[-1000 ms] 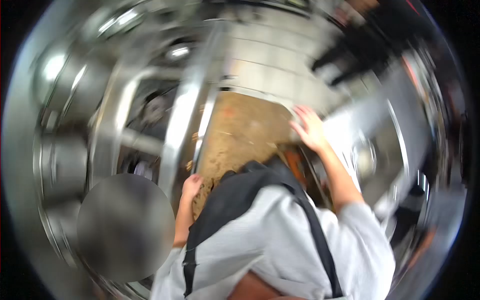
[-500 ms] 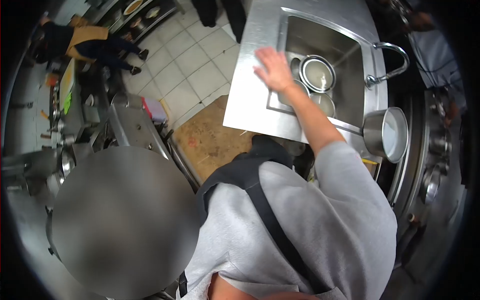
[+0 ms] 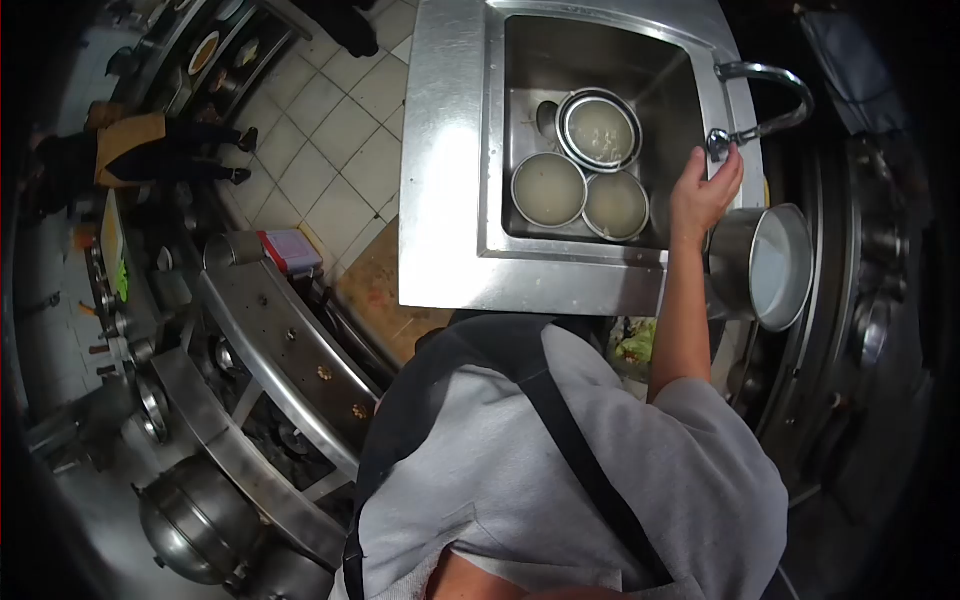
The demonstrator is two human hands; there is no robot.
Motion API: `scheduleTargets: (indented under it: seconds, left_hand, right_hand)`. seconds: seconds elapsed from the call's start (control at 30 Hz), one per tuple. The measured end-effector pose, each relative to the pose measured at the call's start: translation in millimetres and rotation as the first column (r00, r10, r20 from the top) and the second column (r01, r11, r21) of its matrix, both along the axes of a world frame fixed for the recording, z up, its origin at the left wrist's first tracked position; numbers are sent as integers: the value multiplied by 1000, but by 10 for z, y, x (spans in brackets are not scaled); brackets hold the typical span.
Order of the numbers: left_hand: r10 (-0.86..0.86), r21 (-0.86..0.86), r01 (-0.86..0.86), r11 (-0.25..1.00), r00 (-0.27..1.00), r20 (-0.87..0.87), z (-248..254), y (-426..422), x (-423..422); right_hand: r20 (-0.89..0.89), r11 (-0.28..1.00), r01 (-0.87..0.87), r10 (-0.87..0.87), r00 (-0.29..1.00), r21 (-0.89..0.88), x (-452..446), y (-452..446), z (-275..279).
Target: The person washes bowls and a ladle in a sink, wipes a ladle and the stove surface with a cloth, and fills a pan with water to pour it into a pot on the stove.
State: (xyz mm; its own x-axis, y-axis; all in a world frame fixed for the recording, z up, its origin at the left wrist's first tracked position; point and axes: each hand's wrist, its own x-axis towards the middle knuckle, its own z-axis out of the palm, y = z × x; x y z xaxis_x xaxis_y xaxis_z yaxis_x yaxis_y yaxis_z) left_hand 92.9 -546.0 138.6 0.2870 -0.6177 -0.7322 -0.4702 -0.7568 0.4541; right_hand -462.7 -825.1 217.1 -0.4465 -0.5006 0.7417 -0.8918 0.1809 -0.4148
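Chrome tap (image 3: 804, 92) stands right of the sink (image 3: 655, 85); reaching it appears the current step. Right hand (image 3: 705, 197): grip part-open at the tap's base, hold undeterminable; left hand unseen. Next move likely requires closing the fingers.

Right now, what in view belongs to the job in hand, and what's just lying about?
Seemingly in use:
- faucet, right hand at its base
- sink
- round containers of cloudy liquid in it

Likely just lying about:
- large pot, lower left
- red-edged box
- leafy greens below the counter

The faucet (image 3: 806, 100) at two o'clock is silver, the shirt (image 3: 680, 480) grey, the floor tiles (image 3: 345, 140) at eleven o'clock off-white with dark gridlines.
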Motion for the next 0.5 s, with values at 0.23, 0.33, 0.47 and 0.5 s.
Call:
scheduleTargets:
  seconds: [0.23, 0.33, 0.47, 0.5]
  left_hand:
    - [-111, 0, 111, 994, 994, 17, 162, -463, 75]
    - [-10, -12, 10, 1000, 1000, -21, -138, -609, 226]
    - [-168, -79, 163, 984, 983, -75, -844, -662, 629]
    - [-219, -63, 214, 975, 972, -83, -985, -684, 722]
  right_hand:
    - [822, 982, 154, 4, 570, -111, -383, -169, -143]
    - [537, 934, 264, -355, 765, 241, -416, -99, -54]
    - [451, 918, 218, -357, 818, 331, -364, -112, -109]
    - [471, 929, 200, -334, 817, 311, -329, -145, -105]
